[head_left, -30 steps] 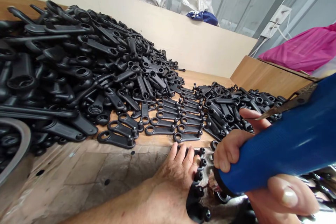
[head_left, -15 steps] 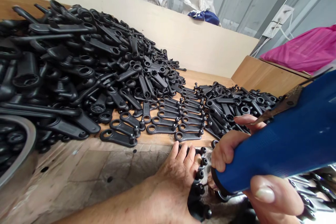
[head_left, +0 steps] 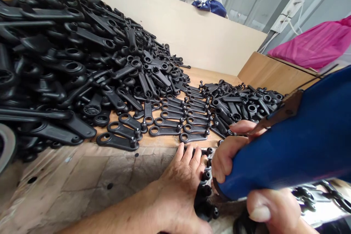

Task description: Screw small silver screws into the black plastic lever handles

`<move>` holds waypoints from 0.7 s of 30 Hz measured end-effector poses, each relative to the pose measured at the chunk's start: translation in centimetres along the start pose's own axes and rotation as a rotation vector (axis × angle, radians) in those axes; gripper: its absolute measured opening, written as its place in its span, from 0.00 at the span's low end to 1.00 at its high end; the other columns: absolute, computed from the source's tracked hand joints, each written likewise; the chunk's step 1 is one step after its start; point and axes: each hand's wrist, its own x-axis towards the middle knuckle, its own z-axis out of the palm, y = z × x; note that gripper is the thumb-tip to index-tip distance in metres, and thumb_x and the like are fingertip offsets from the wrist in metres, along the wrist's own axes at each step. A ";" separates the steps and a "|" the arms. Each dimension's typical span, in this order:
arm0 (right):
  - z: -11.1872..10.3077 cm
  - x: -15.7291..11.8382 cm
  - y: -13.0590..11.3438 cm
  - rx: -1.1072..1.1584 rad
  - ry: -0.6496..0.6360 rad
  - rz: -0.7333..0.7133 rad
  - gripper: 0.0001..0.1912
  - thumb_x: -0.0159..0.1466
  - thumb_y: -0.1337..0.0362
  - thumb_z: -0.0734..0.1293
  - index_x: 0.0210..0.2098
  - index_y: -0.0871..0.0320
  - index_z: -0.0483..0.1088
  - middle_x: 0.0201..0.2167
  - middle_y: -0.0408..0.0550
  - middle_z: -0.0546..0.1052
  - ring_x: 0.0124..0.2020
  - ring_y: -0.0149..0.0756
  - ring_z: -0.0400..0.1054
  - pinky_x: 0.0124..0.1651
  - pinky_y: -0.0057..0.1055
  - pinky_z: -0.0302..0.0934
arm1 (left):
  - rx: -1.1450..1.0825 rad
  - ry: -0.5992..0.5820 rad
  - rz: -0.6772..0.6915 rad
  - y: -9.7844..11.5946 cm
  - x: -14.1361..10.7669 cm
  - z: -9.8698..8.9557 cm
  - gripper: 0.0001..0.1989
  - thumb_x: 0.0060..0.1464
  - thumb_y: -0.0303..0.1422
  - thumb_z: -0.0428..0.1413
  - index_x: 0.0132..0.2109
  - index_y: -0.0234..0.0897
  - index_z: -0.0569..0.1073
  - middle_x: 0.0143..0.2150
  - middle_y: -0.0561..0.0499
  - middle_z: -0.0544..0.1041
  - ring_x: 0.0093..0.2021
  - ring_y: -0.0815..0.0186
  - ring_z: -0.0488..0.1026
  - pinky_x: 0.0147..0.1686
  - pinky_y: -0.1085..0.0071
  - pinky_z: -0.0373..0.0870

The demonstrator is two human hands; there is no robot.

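Observation:
My left hand [head_left: 179,186] lies flat across a row of black plastic lever arms, its fingers stretched over them and its thumb apart near the bottom edge. Along its right side the row's ball-ended studs [head_left: 206,175] stick out; the rest of those arms is under the hand. My right hand [head_left: 226,157] is wrapped round a thick blue power screwdriver [head_left: 285,146], fingers on the far side and thumb on the near side. A metal lever [head_left: 290,106] runs along the tool under the fingertips. The tool's tip is hidden, close to the studs.
A large heap of black lever arms [head_left: 90,62] covers the left, with a smaller heap [head_left: 246,102] at the back right. Arms lie in neat rows [head_left: 167,131] between them. A pale board [head_left: 192,33] borders the back. A wooden box [head_left: 260,67] carries a pink bag [head_left: 309,45].
The view has shifted a little, so the heaps sit further left and higher. The blue screwdriver has moved slightly left, nearer the left hand. Both hands keep their places on things.

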 end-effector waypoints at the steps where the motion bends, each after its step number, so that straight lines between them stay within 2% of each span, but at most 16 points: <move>1: -0.2 -0.1 0.0 0.037 0.025 -0.058 0.17 0.45 0.55 0.76 0.33 0.51 0.72 0.22 0.42 0.70 0.21 0.37 0.65 0.23 0.35 0.64 | -0.002 -0.014 -0.006 0.1 0.0 -0.1 0.49 0.43 0.55 0.57 0.66 0.34 0.53 0.69 0.34 0.49 0.67 0.38 0.40 0.62 0.38 0.40; 5: -1.5 0.0 -0.5 0.162 0.002 -0.274 0.33 0.49 0.49 0.75 0.52 0.45 0.66 0.23 0.39 0.72 0.19 0.35 0.67 0.22 0.32 0.65 | -0.034 -0.056 -0.031 -0.2 0.1 0.2 0.55 0.42 0.58 0.56 0.66 0.22 0.49 0.68 0.24 0.45 0.67 0.37 0.33 0.62 0.40 0.35; 9: -2.5 0.0 -0.5 0.236 -0.054 -0.249 0.39 0.49 0.49 0.76 0.57 0.46 0.62 0.24 0.40 0.73 0.19 0.34 0.68 0.22 0.30 0.65 | -0.058 -0.081 -0.039 -0.3 0.0 0.3 0.56 0.42 0.57 0.56 0.66 0.21 0.48 0.67 0.23 0.44 0.67 0.39 0.30 0.62 0.40 0.32; 11: -2.6 -0.2 -0.3 0.269 -0.093 -0.213 0.37 0.52 0.49 0.74 0.59 0.45 0.59 0.25 0.42 0.74 0.20 0.35 0.69 0.23 0.31 0.65 | -0.063 -0.090 -0.041 -0.3 0.0 0.3 0.56 0.42 0.57 0.56 0.66 0.21 0.49 0.67 0.23 0.44 0.67 0.39 0.30 0.62 0.40 0.32; 15: -2.4 -0.2 -0.3 0.316 -0.167 -0.146 0.25 0.61 0.49 0.66 0.57 0.42 0.61 0.26 0.42 0.74 0.23 0.35 0.71 0.26 0.32 0.67 | -0.055 -0.076 -0.034 -0.2 -0.2 0.2 0.56 0.41 0.57 0.58 0.66 0.23 0.49 0.68 0.25 0.46 0.68 0.40 0.32 0.62 0.41 0.33; 18: -2.2 0.2 -0.4 0.325 -0.170 -0.113 0.21 0.62 0.51 0.66 0.54 0.43 0.65 0.25 0.42 0.73 0.22 0.35 0.72 0.27 0.33 0.68 | -0.047 -0.089 -0.030 -0.1 -0.1 0.2 0.55 0.41 0.56 0.58 0.66 0.23 0.49 0.68 0.25 0.47 0.68 0.39 0.32 0.61 0.39 0.34; 21: -2.5 0.7 -0.1 0.322 -0.256 -0.098 0.21 0.63 0.50 0.65 0.54 0.41 0.65 0.25 0.42 0.75 0.22 0.37 0.73 0.26 0.35 0.69 | -0.030 -0.071 -0.027 -0.2 0.0 0.2 0.56 0.40 0.58 0.58 0.66 0.24 0.49 0.68 0.25 0.47 0.68 0.38 0.34 0.62 0.40 0.34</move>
